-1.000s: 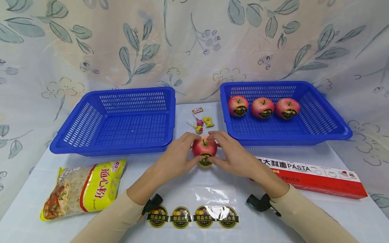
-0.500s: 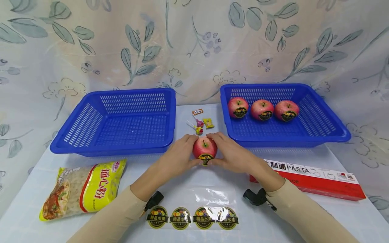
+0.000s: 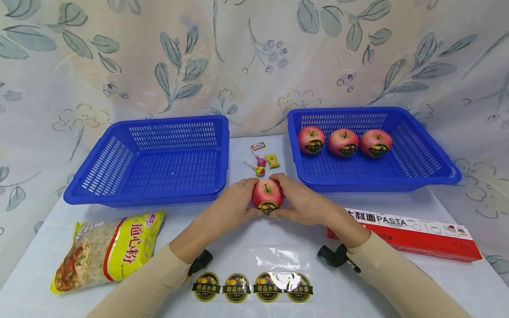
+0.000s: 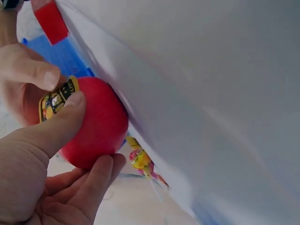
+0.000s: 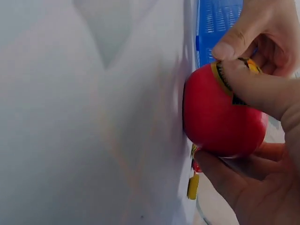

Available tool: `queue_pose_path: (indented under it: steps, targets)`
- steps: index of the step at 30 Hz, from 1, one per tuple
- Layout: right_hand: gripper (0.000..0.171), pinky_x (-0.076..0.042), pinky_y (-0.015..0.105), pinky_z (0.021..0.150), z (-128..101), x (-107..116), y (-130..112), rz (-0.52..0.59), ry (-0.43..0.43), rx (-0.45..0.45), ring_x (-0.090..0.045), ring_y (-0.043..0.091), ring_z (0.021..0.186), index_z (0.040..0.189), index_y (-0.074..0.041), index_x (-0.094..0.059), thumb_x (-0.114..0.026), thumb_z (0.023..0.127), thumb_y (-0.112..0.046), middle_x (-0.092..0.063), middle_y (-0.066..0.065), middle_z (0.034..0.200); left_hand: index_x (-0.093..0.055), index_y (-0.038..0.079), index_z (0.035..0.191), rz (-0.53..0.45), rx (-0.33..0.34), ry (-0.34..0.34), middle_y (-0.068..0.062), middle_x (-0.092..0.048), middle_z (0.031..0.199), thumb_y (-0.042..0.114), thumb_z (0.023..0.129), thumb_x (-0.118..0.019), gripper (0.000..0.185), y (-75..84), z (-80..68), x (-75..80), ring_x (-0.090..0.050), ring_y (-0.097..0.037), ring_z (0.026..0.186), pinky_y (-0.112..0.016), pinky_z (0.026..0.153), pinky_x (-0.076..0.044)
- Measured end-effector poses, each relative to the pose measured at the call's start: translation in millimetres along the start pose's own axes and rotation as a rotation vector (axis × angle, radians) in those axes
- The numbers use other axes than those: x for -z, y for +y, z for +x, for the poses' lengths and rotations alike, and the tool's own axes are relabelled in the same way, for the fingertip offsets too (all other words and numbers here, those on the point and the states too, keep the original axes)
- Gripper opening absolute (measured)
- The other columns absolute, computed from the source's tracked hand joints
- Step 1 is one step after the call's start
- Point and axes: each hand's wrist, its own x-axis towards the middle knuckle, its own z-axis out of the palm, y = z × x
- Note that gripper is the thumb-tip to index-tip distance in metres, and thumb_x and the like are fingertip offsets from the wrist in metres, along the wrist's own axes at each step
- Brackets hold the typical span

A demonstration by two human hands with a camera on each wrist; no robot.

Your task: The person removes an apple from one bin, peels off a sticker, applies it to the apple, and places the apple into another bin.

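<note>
A red apple [image 3: 267, 191] stands on the table in the middle of the head view, stem up. On its near side is a black and gold round sticker [image 4: 58, 99]. My left hand [image 3: 233, 201] grips the apple from the left, fingers curled behind it and thumb on the sticker. From the right, my right hand [image 3: 301, 201] holds it the same way, its thumb pressing the sticker's other side. In the right wrist view the apple [image 5: 222, 124] sits between both hands, with the two thumbs close together over the sticker.
Behind stand two blue baskets, the left basket [image 3: 175, 170] bare, the right basket [image 3: 358, 174] holding three stickered apples [image 3: 343, 142]. Lollipops [image 3: 260, 170] and wrapped candies lie between them. A pasta bag [image 3: 109, 251], a pasta box [image 3: 421, 238] and a clear sticker sheet [image 3: 274, 256] lie nearer.
Both hands have closed in round the apple, and the thumbs have slid lower on the sticker. The apple stays in place; the baskets and packages have not moved.
</note>
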Motion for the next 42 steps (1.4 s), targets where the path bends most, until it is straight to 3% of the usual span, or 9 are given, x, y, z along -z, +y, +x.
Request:
queue_pose_path:
  steps: [6, 10, 14, 20, 26, 33, 38, 42]
  targets:
    - [0.077, -0.039, 0.053, 0.117, -6.2, 1.1, 0.5, -0.015, 0.012, 0.047, -0.048, 0.034, 0.138, 0.150, 0.004, -0.036, -0.079, 0.091, -0.019, -0.050, 0.021, 0.146, -0.052, -0.007, 0.140, -0.068, -0.036, -0.017, -0.021, -0.064, 0.134, 0.011, 0.089, -0.081, 0.061, -4.6, -0.2, 3.9, -0.066, -0.032, 0.118, -0.043, 0.103, -0.054]
    - [0.077, -0.041, 0.049, 0.116, -18.0, 11.5, -4.9, -0.051, -0.026, 0.022, -0.051, 0.028, 0.135, 0.149, 0.001, -0.039, -0.081, 0.090, -0.023, -0.053, 0.015, 0.144, -0.047, -0.008, 0.146, -0.164, -0.034, -0.069, -0.021, -0.058, 0.143, 0.003, 0.097, -0.064, 0.052, -4.9, -0.9, 10.2, -0.069, -0.029, 0.116, -0.041, 0.100, -0.056]
    - [0.077, -0.047, 0.046, 0.111, -34.0, 30.0, -15.3, -0.064, -0.103, 0.012, -0.055, 0.021, 0.129, 0.149, -0.003, -0.040, -0.080, 0.091, -0.032, -0.055, 0.007, 0.141, -0.044, -0.007, 0.148, -0.234, -0.038, -0.073, -0.022, -0.056, 0.146, 0.005, 0.101, -0.055, 0.049, -2.5, 4.7, 13.9, -0.067, -0.030, 0.121, -0.042, 0.103, -0.054]
    - [0.076, -0.054, 0.039, 0.102, -53.2, 69.6, -22.9, -0.016, -0.200, -0.017, -0.057, 0.013, 0.124, 0.150, -0.012, -0.040, -0.079, 0.091, -0.040, -0.055, -0.002, 0.141, -0.048, -0.003, 0.146, -0.372, -0.030, -0.061, -0.019, -0.057, 0.146, 0.012, 0.104, -0.056, 0.046, 4.7, 25.9, 12.1, -0.065, -0.030, 0.125, -0.041, 0.105, -0.053]
    - [0.074, -0.054, 0.029, 0.102, -64.6, 105.9, -21.0, 0.144, -0.289, -0.072, -0.057, 0.011, 0.128, 0.148, -0.025, -0.041, -0.081, 0.088, -0.042, -0.054, -0.007, 0.142, -0.045, 0.002, 0.151, -0.552, -0.006, -0.011, -0.015, -0.056, 0.148, 0.014, 0.103, -0.061, 0.052, 13.5, 42.9, 3.6, -0.064, -0.031, 0.127, -0.037, 0.101, -0.055]
    - [0.074, -0.053, 0.031, 0.104, -68.4, 150.3, -12.8, 0.186, -0.250, -0.105, -0.055, 0.012, 0.131, 0.148, -0.026, -0.041, -0.083, 0.088, -0.032, -0.051, -0.006, 0.142, -0.041, 0.012, 0.157, -0.662, -0.023, 0.036, -0.010, -0.052, 0.153, 0.016, 0.103, -0.062, 0.058, 21.7, 58.9, -9.5, -0.063, -0.027, 0.128, -0.031, 0.097, -0.056]
    - [0.073, -0.057, 0.034, 0.097, -60.1, 173.7, -4.1, 0.139, -0.197, -0.147, -0.054, 0.023, 0.132, 0.144, -0.023, -0.044, -0.086, 0.085, -0.025, -0.053, -0.002, 0.139, -0.047, 0.016, 0.155, -0.650, -0.057, 0.042, -0.004, -0.051, 0.155, 0.018, 0.104, -0.061, 0.052, 26.5, 62.9, -12.9, -0.063, -0.026, 0.129, -0.028, 0.095, -0.057]
    - [0.074, -0.058, 0.028, 0.094, -49.3, 185.6, 11.8, 0.133, -0.159, -0.167, -0.057, 0.023, 0.127, 0.142, -0.020, -0.045, -0.088, 0.082, -0.018, -0.054, 0.000, 0.137, -0.051, 0.015, 0.152, -0.616, -0.033, 0.057, -0.004, -0.054, 0.150, 0.024, 0.105, -0.061, 0.049, 30.4, 64.8, -12.2, -0.062, -0.026, 0.129, -0.027, 0.094, -0.057]
